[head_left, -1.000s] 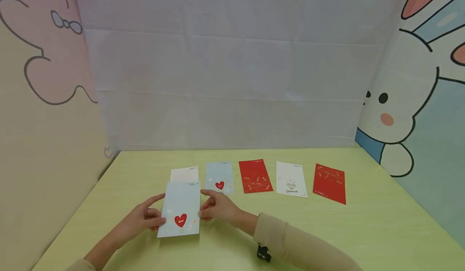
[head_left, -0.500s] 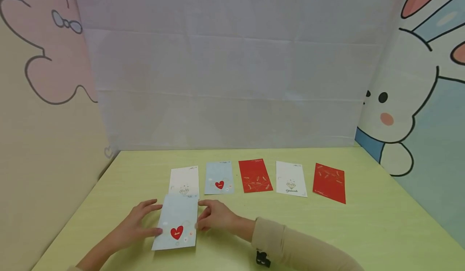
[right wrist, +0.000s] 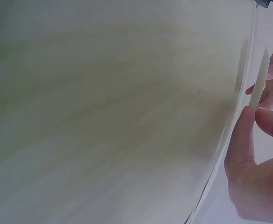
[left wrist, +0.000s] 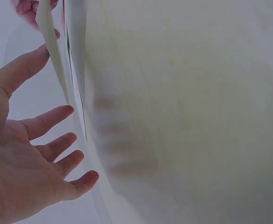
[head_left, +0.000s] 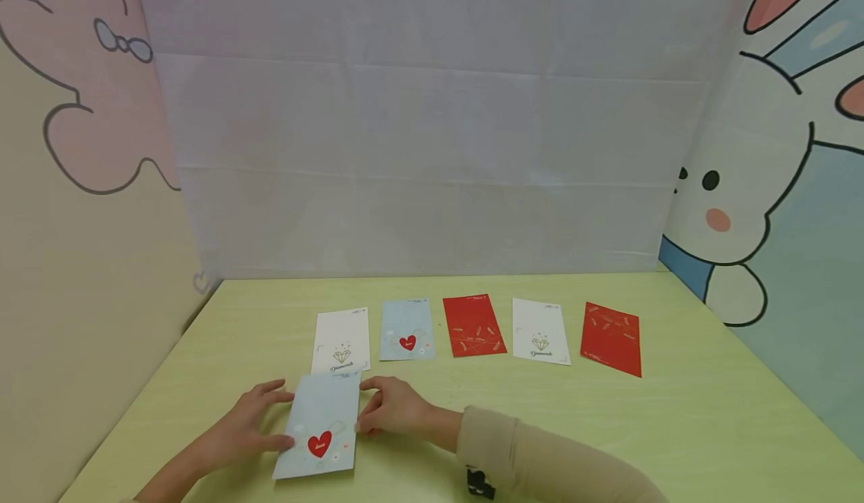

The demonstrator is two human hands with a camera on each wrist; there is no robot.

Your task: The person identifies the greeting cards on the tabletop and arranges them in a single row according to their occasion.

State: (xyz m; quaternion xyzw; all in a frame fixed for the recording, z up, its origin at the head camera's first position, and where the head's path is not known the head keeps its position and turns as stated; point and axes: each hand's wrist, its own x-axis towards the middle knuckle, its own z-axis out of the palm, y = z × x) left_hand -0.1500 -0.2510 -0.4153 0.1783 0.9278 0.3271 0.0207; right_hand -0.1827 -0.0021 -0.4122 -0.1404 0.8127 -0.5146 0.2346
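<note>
In the head view, a light blue card [head_left: 319, 420] with a red heart is tilted over the near left part of the table. My right hand [head_left: 400, 407] pinches its right edge between thumb and finger, also seen in the right wrist view, where the card [right wrist: 261, 79] appears edge-on. At the left edge, my left hand [head_left: 235, 429] touches the card with its thumb while the other fingers spread out straight. The left wrist view shows this hand [left wrist: 29, 149] beside the card's thin edge. Just beyond lies a white diamond card [head_left: 341, 334], its lower edge overlapped by the blue card.
Along the back of the yellow-green table [head_left: 540, 428] lie another light blue heart card [head_left: 406, 323], a red card [head_left: 474, 323], a white diamond card [head_left: 540, 319] and a second red card [head_left: 612, 336]. A white cloth [head_left: 432, 151] hangs behind the table.
Both hands have drawn the blue card toward the near left, uncovering most of the white diamond card beyond it. The left fingers have straightened. The other cards stay put.
</note>
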